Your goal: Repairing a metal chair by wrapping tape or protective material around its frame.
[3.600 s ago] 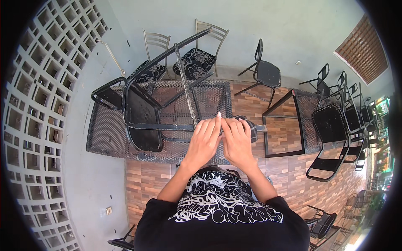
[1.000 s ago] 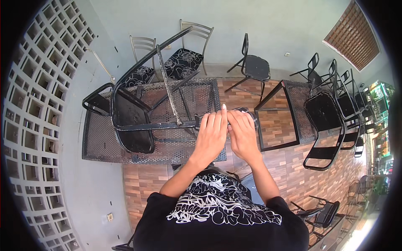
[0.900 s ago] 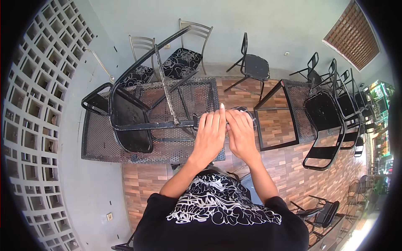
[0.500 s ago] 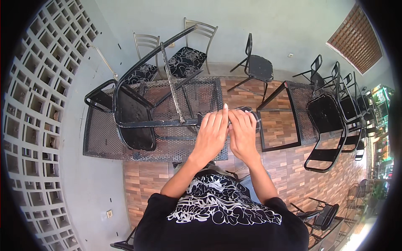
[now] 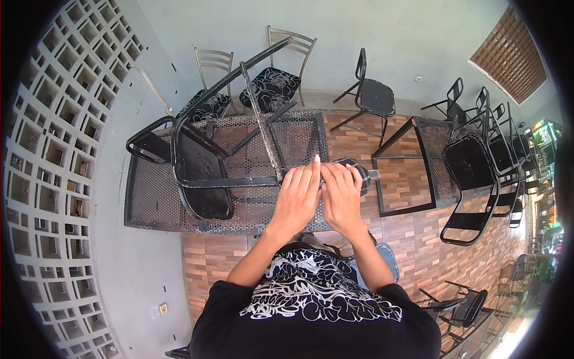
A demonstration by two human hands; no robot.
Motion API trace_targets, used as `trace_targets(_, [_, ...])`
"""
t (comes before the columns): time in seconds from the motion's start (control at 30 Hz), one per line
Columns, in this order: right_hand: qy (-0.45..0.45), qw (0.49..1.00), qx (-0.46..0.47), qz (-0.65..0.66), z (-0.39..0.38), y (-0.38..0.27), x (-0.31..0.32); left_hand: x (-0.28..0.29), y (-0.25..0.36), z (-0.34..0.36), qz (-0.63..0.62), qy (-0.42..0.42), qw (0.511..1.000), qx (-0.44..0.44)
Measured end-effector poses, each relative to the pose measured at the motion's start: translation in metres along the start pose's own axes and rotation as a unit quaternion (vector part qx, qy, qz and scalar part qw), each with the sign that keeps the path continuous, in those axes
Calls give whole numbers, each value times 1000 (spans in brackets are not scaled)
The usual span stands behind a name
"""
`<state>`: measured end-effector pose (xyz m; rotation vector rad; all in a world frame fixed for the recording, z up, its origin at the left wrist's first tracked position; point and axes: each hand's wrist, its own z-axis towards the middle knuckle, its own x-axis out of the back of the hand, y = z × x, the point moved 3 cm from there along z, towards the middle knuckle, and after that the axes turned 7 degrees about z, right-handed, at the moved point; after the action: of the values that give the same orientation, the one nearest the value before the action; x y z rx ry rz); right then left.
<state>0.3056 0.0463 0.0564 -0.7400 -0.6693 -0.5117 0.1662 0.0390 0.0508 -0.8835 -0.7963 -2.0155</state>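
A black metal chair (image 5: 200, 167) lies overturned on a mesh-topped table (image 5: 149, 203), its scuffed leg (image 5: 239, 182) running right toward my hands. My left hand (image 5: 297, 192) is closed over that leg, close beside where a worn crossbar (image 5: 260, 116) meets it; its index finger points away from me. My right hand (image 5: 342, 194) is pressed against the left, fingers curled over a dark checked cloth (image 5: 363, 182) around the leg. A short greyish end (image 5: 375, 174) pokes out to the right of the cloth. My palms and the leg beneath them are hidden.
Two patterned-seat chairs (image 5: 272, 90) stand by the back wall, with a black chair (image 5: 375, 97) to their right. A bare table frame (image 5: 406, 212) stands right of my hands, near several stacked black chairs (image 5: 469, 161). A pierced block wall (image 5: 57, 155) rises at left.
My hands and the cloth have slid left along the leg, closer to the crossbar. The greyish end now shows past the cloth. The whole view has shifted slightly.
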Motion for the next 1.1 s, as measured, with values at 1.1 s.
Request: trace_targets(1.1, [-28,998,30,53,-6,35,44,-31,45,18,39,30,998,24])
